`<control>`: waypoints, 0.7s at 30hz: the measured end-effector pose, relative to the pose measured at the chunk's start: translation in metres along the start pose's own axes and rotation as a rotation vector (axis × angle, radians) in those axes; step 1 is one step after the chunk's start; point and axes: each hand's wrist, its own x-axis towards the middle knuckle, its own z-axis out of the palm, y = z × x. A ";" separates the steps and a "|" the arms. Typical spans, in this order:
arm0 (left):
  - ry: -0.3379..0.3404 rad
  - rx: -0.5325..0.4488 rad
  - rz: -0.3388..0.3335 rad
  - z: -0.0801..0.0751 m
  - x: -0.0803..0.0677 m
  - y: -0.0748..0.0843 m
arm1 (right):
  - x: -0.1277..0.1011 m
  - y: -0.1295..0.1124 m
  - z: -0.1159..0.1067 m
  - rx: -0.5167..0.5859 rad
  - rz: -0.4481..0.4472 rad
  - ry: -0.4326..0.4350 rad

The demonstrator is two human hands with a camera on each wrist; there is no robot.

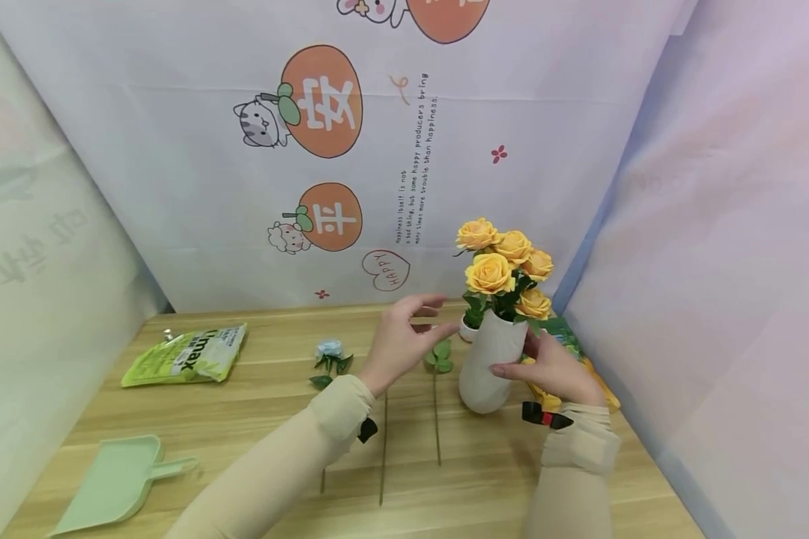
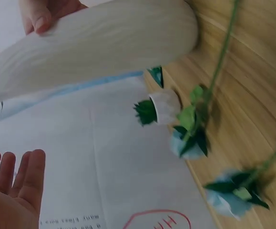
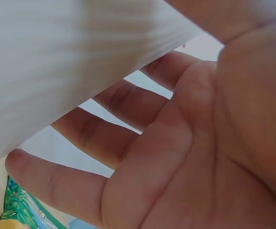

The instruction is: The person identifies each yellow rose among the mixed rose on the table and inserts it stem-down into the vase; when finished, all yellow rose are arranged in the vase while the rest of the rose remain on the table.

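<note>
A white vase [image 1: 491,363] leans slightly, its top toward the right, and holds several yellow roses [image 1: 491,273]. My right hand [image 1: 558,368] grips its right side, with the thumb across the front and the fingers [image 3: 123,102] behind. To the left of the vase, my left hand [image 1: 407,340] hovers with loosely bent fingers and nothing in them. Beneath and beside it lie stemmed flowers: a blue rose [image 1: 329,350], another blue rose [image 2: 186,145] that my left hand hides in the head view, and a stem with green leaves [image 1: 440,356].
A small white pot [image 1: 469,329] with a green plant stands behind the vase. On the left are a green-and-white Umax bag [image 1: 192,355] and a pale green dustpan [image 1: 117,483]. A green and yellow package [image 1: 600,382] lies behind my right hand. Printed cloth walls [image 1: 195,187] enclose the wooden table.
</note>
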 end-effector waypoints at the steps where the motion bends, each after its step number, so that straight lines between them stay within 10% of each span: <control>1: -0.002 0.017 -0.013 -0.004 -0.002 -0.002 | -0.001 0.000 -0.001 -0.006 -0.001 0.002; 12: -0.063 0.381 -0.084 -0.051 -0.032 -0.021 | -0.018 -0.004 0.002 -0.033 0.023 0.036; 21: -0.115 0.536 -0.160 -0.083 -0.064 -0.043 | -0.031 -0.003 0.058 -0.039 -0.105 0.365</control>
